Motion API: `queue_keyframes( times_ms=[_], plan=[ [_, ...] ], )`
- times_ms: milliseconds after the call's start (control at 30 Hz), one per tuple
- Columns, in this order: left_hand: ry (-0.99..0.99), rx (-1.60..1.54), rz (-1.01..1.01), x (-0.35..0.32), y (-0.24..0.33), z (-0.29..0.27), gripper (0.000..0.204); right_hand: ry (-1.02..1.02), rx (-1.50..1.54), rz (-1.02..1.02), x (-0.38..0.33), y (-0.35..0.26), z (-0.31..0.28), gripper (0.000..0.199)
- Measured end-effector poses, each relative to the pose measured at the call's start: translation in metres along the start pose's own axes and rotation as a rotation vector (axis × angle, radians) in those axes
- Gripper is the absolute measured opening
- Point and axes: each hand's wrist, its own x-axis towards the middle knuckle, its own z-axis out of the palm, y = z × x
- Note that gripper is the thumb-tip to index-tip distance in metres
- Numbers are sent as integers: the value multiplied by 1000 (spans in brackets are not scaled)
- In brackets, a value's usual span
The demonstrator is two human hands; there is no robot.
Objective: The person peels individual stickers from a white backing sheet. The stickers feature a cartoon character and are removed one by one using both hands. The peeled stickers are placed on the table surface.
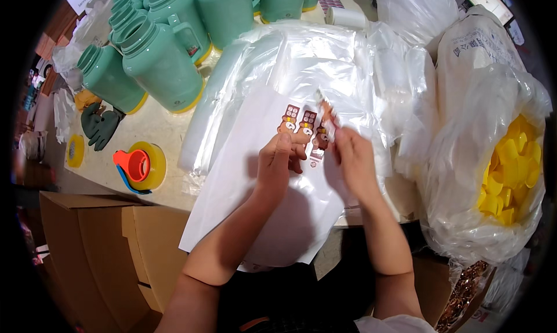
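Observation:
A white sticker sheet (232,185) with brown-and-red cartoon stickers (289,118) lies over a stack of clear plastic bags (316,49) and hangs past the table's front edge. Over its printed part is my left hand (278,163), palm inward, its fingers loosely bent and apart with nothing visible between them. Just to the right, my right hand (354,159) pinches a small brown sticker (328,113), which stands up from the sheet and is blurred by motion. Whether the sticker's lower end still touches the sheet, I cannot tell.
Several green jugs (162,66) with yellow bases stand at the back left. An orange ring (138,165) rests on a yellow tape roll (155,167), near a dark glove (100,126). At right is a plastic bag (452,211) of yellow parts (510,170); below left, a cardboard box (98,246).

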Motion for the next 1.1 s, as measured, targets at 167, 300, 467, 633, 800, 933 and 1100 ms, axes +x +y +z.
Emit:
queue_keyframes(
  times_ms=[167, 300, 467, 633, 800, 933, 1100],
  plan=[
    [-24, -31, -23, 4, 0, 0, 44, 301, -650, -256, 66, 1, -28, 23],
    [17, -66, -62, 6, 6, -6, 39, 250, -630, -318, 48, -5, -25, 19],
    [9, -64, -90, 6, 0, -2, 31, 155, -405, -51, 34, 11, -20, 29],
    [8, -52, -80, 8, -4, 0, 26, 163, -812, -267, 34, 9, -28, 26],
    [5, 19, -22, 5, -3, 3, 13, 37, -114, -157, 28, 6, -30, 15],
    [81, 626, 608, 5, 22, 6, 14, -23, 618, 107, 16, 1, -21, 10],
    [70, 927, 958, 12, 57, 17, 23, -90, 800, 80, 9, -8, -11, 20]
  ],
)
